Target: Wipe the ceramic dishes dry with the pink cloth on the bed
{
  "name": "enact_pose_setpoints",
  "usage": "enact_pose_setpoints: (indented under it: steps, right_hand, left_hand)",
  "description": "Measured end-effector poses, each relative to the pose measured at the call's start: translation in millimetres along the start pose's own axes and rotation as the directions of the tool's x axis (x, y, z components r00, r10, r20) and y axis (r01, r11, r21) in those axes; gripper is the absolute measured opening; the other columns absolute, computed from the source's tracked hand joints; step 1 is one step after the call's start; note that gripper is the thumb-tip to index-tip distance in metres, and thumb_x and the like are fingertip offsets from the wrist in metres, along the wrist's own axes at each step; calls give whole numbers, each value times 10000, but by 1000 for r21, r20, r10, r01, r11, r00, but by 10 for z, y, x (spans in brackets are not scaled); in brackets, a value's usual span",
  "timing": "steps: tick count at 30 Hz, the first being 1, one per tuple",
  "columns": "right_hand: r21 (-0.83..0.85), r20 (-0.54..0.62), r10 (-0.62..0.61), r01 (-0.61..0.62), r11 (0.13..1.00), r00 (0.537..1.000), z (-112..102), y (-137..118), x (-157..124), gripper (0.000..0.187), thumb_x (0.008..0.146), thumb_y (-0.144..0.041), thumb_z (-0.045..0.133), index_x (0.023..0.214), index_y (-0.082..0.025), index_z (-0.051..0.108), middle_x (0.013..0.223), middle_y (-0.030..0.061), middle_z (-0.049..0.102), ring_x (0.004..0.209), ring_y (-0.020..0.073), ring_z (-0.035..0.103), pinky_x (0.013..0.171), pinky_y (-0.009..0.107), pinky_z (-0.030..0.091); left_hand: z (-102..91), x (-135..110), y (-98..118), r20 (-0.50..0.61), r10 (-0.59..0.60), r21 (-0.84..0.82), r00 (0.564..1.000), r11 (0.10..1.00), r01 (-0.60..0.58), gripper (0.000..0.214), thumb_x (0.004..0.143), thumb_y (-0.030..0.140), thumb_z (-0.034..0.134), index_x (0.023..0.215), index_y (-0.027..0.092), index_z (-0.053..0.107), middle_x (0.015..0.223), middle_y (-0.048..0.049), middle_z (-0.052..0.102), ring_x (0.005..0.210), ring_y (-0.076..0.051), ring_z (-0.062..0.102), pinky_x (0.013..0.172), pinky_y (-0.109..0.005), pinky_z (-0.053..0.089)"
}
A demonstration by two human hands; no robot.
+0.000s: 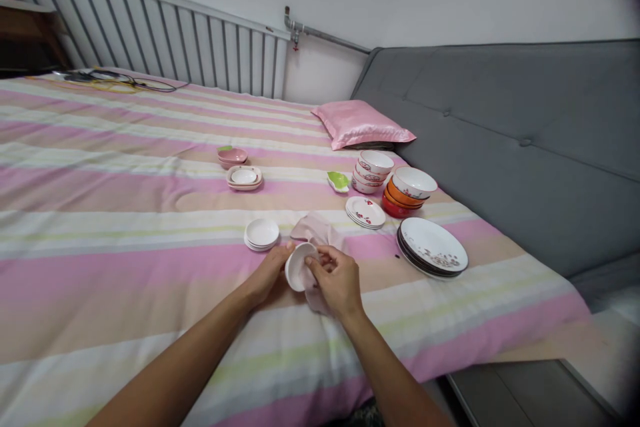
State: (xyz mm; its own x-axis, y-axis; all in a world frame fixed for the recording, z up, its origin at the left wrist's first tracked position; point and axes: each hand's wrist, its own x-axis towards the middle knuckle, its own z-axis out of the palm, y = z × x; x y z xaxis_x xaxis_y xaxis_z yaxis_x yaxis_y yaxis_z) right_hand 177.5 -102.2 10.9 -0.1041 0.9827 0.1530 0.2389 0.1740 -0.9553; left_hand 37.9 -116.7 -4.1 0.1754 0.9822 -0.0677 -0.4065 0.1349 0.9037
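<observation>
A small white dish (296,269) is held tilted above the striped bedspread, its hollow turned toward my right side. My left hand (267,273) grips the dish by its left edge. In my right hand (340,280) is a pale pink cloth (316,230), pinched against the inside of the dish; part of the cloth drapes behind and below it. Just left of the hands sits a stack of small white dishes (263,232). To the right lie a stack of small flower-patterned plates (365,211) and a stack of larger plates (435,243).
Farther back are stacked bowls (376,162), red and orange bowls (403,203), a green leaf-shaped dish (339,181), pink dishes (233,157) and oval dishes (245,178). A pink pillow (363,123) rests by the grey headboard (500,127). Cables (125,81) lie at the far left.
</observation>
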Motion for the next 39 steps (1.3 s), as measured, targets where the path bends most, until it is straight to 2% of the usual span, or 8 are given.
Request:
enact_pose_setpoints:
  steps: [4, 7, 11, 18, 27, 29, 33, 39]
  right_hand:
    - [65, -88, 78, -72, 995, 993, 19, 82, 34, 237, 683, -366, 633, 798, -159, 626, 598, -17, 579, 454, 106, 515, 416, 202, 432]
    - [177, -137, 164, -139, 974, 977, 11, 176, 68, 276, 688, -397, 625, 831, -164, 597, 596, -29, 567, 423, 98, 504, 391, 199, 425]
    - [214, -163, 184, -147, 966, 969, -9, 221, 80, 316, 684, -410, 630, 865, -152, 603, 637, -3, 606, 458, 104, 522, 401, 192, 425]
    - [81, -211, 82, -67, 995, 974, -50, 114, 52, 308, 714, -372, 601, 880, -119, 661, 750, 78, 695, 648, 175, 639, 588, 244, 495]
    - [-16, -202, -76, 75, 997, 976, -71, 45, 30, 327, 755, -307, 574, 1020, -154, 687, 965, 90, 705, 782, 198, 657, 725, 293, 513]
    - [-40, -173, -114, 108, 993, 978, -79, 31, 25, 320, 766, -298, 562, 1032, -170, 686, 975, 82, 704, 775, 196, 656, 718, 291, 512]
    - [-79, -121, -128, 119, 990, 984, -94, 36, 35, 329, 782, -306, 546, 1056, -179, 677, 968, 74, 706, 748, 193, 656, 700, 292, 512]
    - [-107, -59, -119, 112, 988, 991, -80, 67, 52, 386, 825, -320, 468, 1158, -161, 582, 1043, 97, 675, 890, 207, 638, 761, 301, 489]
  left_hand:
    - [74, 8, 12, -7, 18, -112, 1000, 994, -18, 479, 823, 547, 443, 1007, 151, 640, 908, -83, 679, 820, -200, 612, 777, -316, 462]
    - [97, -4, 52, -12, 72, -47, 997, 996, -72, 434, 812, 504, 498, 1075, 180, 616, 968, -88, 667, 849, -207, 614, 755, -318, 475]
    - [101, -27, 102, 42, 86, 44, 995, 995, -88, 446, 749, 339, 647, 1162, 184, 581, 1056, -107, 652, 912, -221, 612, 793, -324, 467]
    - [103, -40, 137, 113, 127, 127, 985, 982, -141, 422, 750, 285, 651, 1150, 158, 606, 1009, -99, 673, 897, -216, 615, 785, -307, 455]
    - [-6, -37, 132, 136, 71, 188, 988, 977, -97, 272, 755, 324, 635, 942, 137, 699, 801, -54, 682, 715, -158, 594, 679, -254, 427]
    - [-21, -37, 118, 118, 52, 190, 992, 979, -74, 259, 754, 334, 634, 903, 136, 707, 778, -51, 681, 702, -155, 590, 666, -248, 422]
    - [4, -31, 87, 25, 22, 151, 999, 988, -26, 303, 763, 364, 620, 955, 142, 692, 796, -61, 684, 733, -168, 595, 683, -257, 432]
    - [39, 6, 49, -60, -21, 106, 998, 994, 27, 316, 757, 373, 620, 910, 99, 660, 759, -72, 657, 696, -165, 589, 661, -274, 449]
